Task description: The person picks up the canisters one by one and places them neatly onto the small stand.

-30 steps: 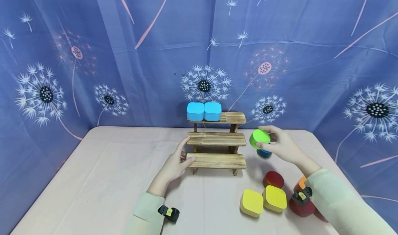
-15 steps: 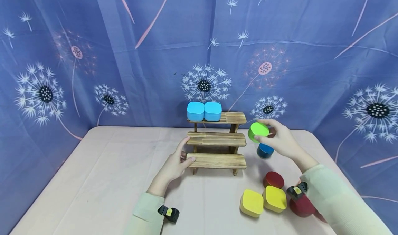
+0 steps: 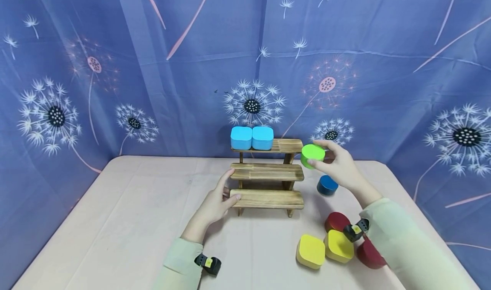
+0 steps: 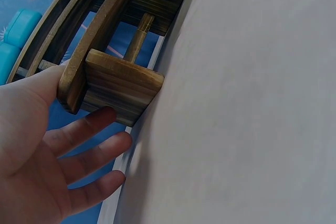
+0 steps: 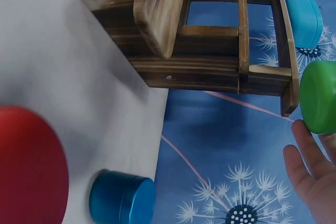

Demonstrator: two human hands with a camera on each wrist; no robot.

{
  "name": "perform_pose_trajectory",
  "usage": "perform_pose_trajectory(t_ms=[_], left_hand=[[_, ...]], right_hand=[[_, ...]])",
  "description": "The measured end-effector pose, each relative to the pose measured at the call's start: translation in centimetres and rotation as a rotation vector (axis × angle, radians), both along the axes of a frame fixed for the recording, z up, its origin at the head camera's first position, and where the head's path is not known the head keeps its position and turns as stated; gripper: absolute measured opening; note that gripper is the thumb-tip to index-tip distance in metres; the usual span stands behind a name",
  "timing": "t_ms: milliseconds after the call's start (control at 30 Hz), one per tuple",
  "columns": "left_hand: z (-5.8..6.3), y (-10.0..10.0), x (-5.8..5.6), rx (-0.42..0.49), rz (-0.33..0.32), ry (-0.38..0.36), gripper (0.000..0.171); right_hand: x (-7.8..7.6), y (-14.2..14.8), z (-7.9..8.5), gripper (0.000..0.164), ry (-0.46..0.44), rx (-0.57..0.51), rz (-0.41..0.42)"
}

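A three-step wooden display stand (image 3: 264, 198) is on the table, its left end held by my left hand (image 3: 211, 205). The thumb rests on the lowest step and the forefinger reaches the middle one. In the left wrist view the other fingers (image 4: 97, 158) spread loosely beside the stand. My right hand (image 3: 339, 166) pinches a bright green round tin (image 3: 312, 155) in the air, just right of the top step. Two light blue square tins (image 3: 241, 138) sit side by side at the left of that step. The middle and lowest steps are bare.
A dark blue round tin (image 3: 327, 185) stands right of the stand, below my right hand. Nearer are two yellow square tins (image 3: 311, 251) and red round tins (image 3: 336, 222), partly hidden by the right sleeve. A blue dandelion-print curtain (image 3: 192, 90) closes off the back.
My right hand has lifted the green tin up and leftward toward the top step, uncovering the dark blue tin. The left hand and the stand have stayed put.
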State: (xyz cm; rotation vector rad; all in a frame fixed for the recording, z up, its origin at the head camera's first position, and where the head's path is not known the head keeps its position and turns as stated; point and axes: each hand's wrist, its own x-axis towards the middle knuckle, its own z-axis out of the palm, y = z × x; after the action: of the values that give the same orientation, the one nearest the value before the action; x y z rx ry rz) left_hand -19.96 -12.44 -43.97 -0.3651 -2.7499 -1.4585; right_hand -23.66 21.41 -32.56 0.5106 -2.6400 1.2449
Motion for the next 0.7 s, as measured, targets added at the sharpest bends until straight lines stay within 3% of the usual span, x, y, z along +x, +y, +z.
perform_pose_trajectory(t_ms=[267,700], left_hand=[[0.1,0.0,0.0,0.004,-0.001,-0.007,0.076],[0.1,0.0,0.1,0.004,-0.003,0.003,0.076]], right_hand=[[-0.8,-1.0,-0.3,0.057,0.009,-0.095,0.004],[-1.5,-2.7,-0.2,0.055,0.027,-0.16,-0.002]])
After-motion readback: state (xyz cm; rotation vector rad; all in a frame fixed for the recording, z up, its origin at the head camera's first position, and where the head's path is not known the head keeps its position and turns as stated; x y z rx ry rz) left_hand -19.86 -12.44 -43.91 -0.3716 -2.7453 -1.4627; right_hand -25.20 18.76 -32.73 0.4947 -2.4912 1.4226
